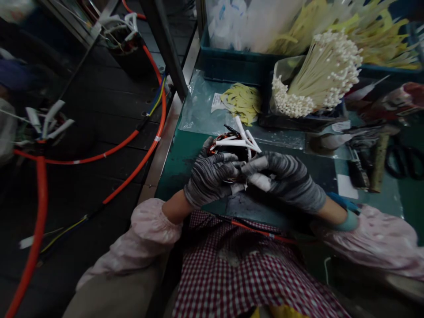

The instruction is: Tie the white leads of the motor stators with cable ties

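1. Far left, off the table: a second coil unit [46, 121] with white sleeves lies beside a thick orange cable [145, 150] on a dark surface. No hand is near it.

2. Left hand [210, 176], gloved: the fingers are curled closed round the left side of the wound coil [232, 148]. The coil is held just above the near edge of the green table [179, 163], in front of the person's body.

3. Wound coil: several white sleeves [243, 139] already project from its top, fanned toward the right. Judgement: sleeving of the leads appears largely done. The hands cover the near side of the winding, so its state cannot be told.

4. Right hand [285, 179], gloved: the fingers are drawn together and pinch at the near right rim of the coil, meeting the left fingertips. What lies between the tips is hidden.

5. Behind, right of centre: loose yellow strips [241, 101] on a clear sheet, and a bundle of white cable ties [318, 75] in a bin, apart from both hands. Judgement: no tie is visible on the coil, so any tying appears not yet done.

6. Far right: scissors [409, 161] lie untouched.
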`<control>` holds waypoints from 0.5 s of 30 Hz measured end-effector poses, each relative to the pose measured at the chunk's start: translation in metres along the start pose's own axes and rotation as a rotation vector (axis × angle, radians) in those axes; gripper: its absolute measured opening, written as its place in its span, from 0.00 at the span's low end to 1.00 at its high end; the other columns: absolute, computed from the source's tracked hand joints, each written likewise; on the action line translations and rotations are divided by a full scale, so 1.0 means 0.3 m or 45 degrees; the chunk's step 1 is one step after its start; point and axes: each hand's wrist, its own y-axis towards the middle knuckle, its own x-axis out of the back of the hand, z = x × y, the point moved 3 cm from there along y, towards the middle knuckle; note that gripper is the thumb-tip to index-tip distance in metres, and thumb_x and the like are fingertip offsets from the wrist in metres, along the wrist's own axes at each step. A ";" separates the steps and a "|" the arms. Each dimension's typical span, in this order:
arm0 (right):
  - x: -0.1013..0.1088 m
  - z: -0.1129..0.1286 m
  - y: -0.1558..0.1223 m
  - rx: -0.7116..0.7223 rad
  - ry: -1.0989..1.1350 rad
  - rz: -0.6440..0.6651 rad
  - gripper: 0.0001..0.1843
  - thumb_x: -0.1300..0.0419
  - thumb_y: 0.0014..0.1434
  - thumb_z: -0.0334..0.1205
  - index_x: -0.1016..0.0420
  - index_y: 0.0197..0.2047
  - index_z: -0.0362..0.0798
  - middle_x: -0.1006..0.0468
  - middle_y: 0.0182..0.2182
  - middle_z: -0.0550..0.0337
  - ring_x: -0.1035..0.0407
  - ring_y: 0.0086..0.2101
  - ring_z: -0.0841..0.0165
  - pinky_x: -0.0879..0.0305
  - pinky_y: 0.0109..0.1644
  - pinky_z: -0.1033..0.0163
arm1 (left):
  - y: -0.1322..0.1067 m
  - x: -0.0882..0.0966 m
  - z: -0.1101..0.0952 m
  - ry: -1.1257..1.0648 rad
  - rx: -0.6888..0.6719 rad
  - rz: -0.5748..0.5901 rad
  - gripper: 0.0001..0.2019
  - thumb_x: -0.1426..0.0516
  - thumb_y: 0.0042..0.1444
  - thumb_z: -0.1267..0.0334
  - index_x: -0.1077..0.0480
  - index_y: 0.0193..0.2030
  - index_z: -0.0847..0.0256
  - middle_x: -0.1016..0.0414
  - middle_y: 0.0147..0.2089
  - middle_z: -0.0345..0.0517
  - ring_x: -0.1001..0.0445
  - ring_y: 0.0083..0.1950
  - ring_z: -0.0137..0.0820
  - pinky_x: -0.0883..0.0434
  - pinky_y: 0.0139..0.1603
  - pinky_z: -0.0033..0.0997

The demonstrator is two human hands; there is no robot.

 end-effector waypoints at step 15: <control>-0.069 0.008 0.020 0.358 -0.105 0.092 0.14 0.41 0.76 0.46 0.18 0.40 0.54 0.15 0.39 0.58 0.21 0.39 0.65 0.20 0.47 0.58 | 0.006 -0.017 -0.008 0.017 0.140 0.030 0.08 0.33 0.65 0.54 0.20 0.45 0.53 0.12 0.48 0.41 0.14 0.55 0.40 0.52 0.87 0.65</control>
